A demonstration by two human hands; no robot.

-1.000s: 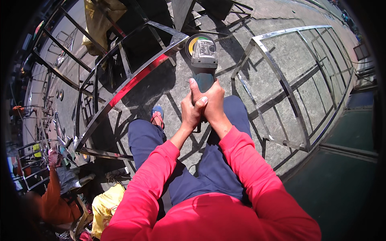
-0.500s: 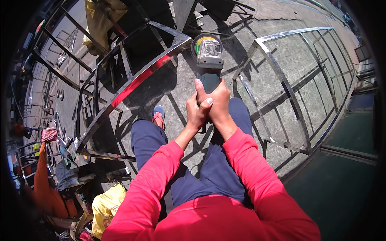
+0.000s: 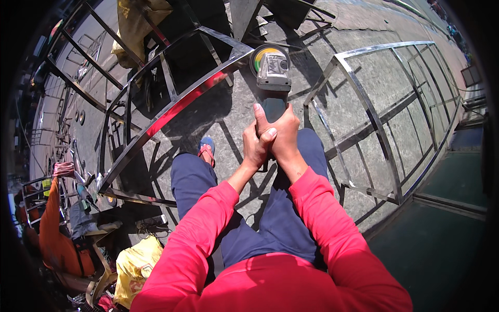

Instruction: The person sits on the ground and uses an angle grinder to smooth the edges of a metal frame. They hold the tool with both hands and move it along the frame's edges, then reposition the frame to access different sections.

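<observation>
An angle grinder (image 3: 274, 80) with a grey metal head, a dark teal body and a round yellow-and-green disc points away from me. My left hand (image 3: 255, 141) and my right hand (image 3: 283, 134) are both wrapped round its body, the left pressed against the right. The disc's left edge is close to the upper right corner of a shiny metal frame (image 3: 174, 110) of square tubing; whether they touch I cannot tell. That frame stands on the left and mirrors red along its near bar.
At the right stands a second shiny barred frame (image 3: 371, 112). A person in an orange sleeve (image 3: 57, 229) sits at the lower left, beside a yellow bag (image 3: 139, 268). Dark green panels (image 3: 426, 255) lie at the lower right. Metal scraps (image 3: 257, 23) lie far ahead.
The surroundings sit slightly lower and to the right in view. The grinder has shifted a little with them, and both hands keep the same grip.
</observation>
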